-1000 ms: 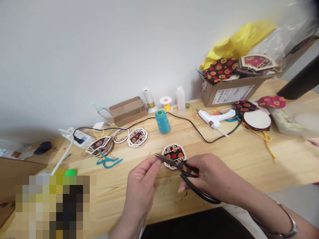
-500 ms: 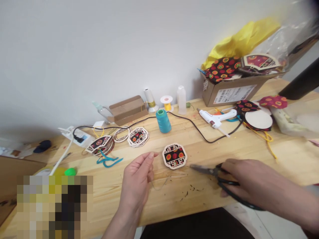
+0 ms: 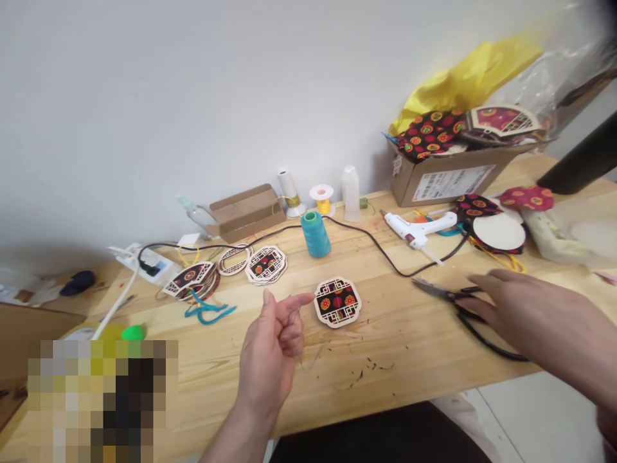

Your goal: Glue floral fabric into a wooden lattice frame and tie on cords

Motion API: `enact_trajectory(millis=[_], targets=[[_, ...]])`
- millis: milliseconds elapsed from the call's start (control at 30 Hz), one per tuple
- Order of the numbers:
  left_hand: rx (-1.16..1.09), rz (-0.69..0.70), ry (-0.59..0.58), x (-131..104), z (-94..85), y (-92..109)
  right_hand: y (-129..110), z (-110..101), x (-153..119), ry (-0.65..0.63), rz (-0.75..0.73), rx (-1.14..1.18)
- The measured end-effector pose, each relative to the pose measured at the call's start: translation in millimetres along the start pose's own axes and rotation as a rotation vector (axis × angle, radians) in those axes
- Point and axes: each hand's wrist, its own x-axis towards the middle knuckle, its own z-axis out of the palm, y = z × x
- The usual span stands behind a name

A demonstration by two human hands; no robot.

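Note:
My left hand is half closed, its index finger stretched toward the left edge of a wooden lattice piece backed with black and red patterned fabric. A thin pale thread hangs from its curled fingers down toward the tabletop. On the right, my right hand has its fingers on the black handles of a pair of scissors; the blades point left, close to the table. Its palm side is hidden. Behind the lattice piece stands a teal thread cone.
A white glue gun and its black cord lie across the back. Stacked lattice pieces and fan-shaped pieces are at left. A cardboard box stands back right. Dark scraps litter the front.
My right hand has moved right and away from me with the scissors. My left hand's index finger has stretched out toward the lattice piece, which has stayed in place.

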Motion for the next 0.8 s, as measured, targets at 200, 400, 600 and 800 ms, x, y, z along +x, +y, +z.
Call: enact_trajectory(millis=[200, 400, 600, 800], targets=[[0.023, 0.007, -0.033, -8.0, 9.0, -3.9, -94.2, 42.5, -0.6, -0.424, -0.050, 0.849], [0.060, 0.057, -0.050, -15.9, 10.9, -6.9, -128.0, 79.9, 2.6, -0.593, 0.134, 1.356], [0.092, 0.053, -0.056, -15.3, 10.3, -10.7, -132.2, 76.2, 6.3, -0.572, 0.101, 1.452], [0.111, 0.049, -0.108, -15.7, 9.7, -12.5, -130.6, 75.2, 8.7, -0.431, 0.084, 1.328]])
